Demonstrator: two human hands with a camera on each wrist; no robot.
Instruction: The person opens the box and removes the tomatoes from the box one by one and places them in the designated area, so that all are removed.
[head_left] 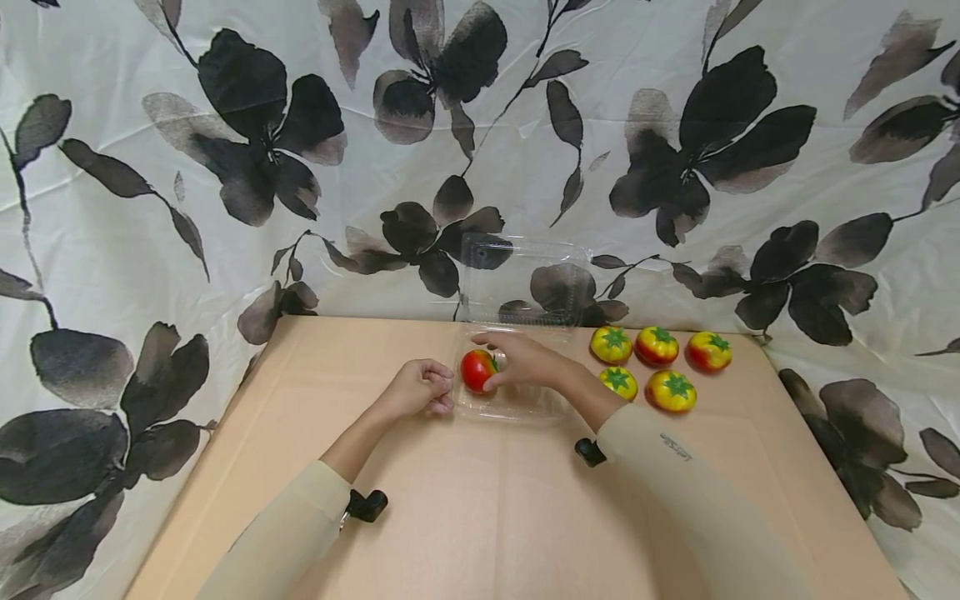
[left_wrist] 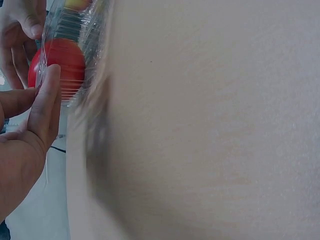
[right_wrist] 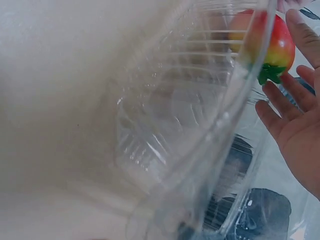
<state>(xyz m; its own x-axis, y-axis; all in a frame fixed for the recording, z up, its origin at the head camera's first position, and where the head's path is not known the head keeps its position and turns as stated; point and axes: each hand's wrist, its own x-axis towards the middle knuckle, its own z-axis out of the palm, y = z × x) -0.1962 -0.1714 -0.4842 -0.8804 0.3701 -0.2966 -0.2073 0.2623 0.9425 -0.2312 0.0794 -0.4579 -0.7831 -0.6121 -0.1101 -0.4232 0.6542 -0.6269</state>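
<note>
A red toy tomato (head_left: pixel 476 372) with a green top sits in the left end of a clear plastic clamshell container (head_left: pixel 517 408). The container's lid (head_left: pixel 525 250) stands raised at the back. At the left rim, my left hand (head_left: pixel 416 387) pinches the container wall between thumb and fingers, as the left wrist view shows. My right hand (head_left: pixel 525 358) reaches over the container from the right, fingertips beside the tomato. In the right wrist view its fingers (right_wrist: pixel 281 104) are spread and fairly straight next to the tomato (right_wrist: pixel 277 45); whether they touch it is unclear.
Several yellow-and-red toy tomatoes (head_left: pixel 672 391) with green tops stand in two rows right of the container; my right forearm partly covers one. All rest on a light tan table (head_left: pixel 495 500). Behind it hangs a white cloth (head_left: pixel 540 167) with dark flowers.
</note>
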